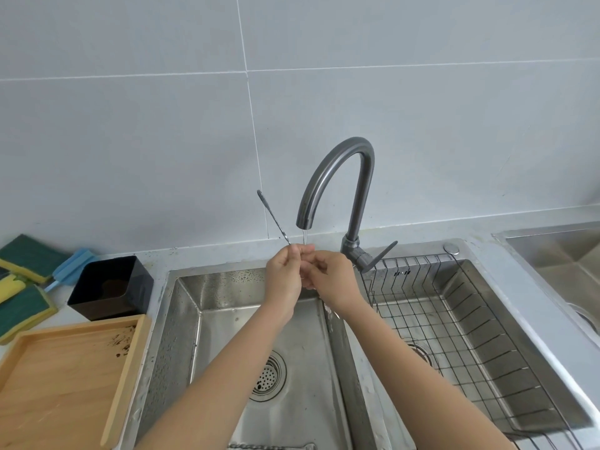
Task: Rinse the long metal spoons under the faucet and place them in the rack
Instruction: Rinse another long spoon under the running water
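**Spoon held under a thin stream, rack waiting to the right**

Landmark here: the faucet (337, 177), w/ its spout over the left basin (227, 319). Both hands meet right below the spout, prob. so the thin trickle lands where the fingers can rub the metal. The left hand (284, 276) is pinched shut on a long metal spoon (273, 217), whose thin shaft angles up and to the left of the spout; the other end is hidden in the hands, so I can't tell which end is getting wet. The right hand (328, 277) is curled closed against the left, fingers at the spoon's lower part, looks like rubbing or steadying it.

The wire rack (470, 323) sits in the basin to the right of the faucet, close enough for a short carry; I see nothing in it. Another twisted metal piece (272, 446) lies low in the left basin, well below the faucet, poss. the next spoon. Left of the faucet: a black tub (112, 287), wooden tray (65, 378), sponges (26, 287), all clear of the splash.
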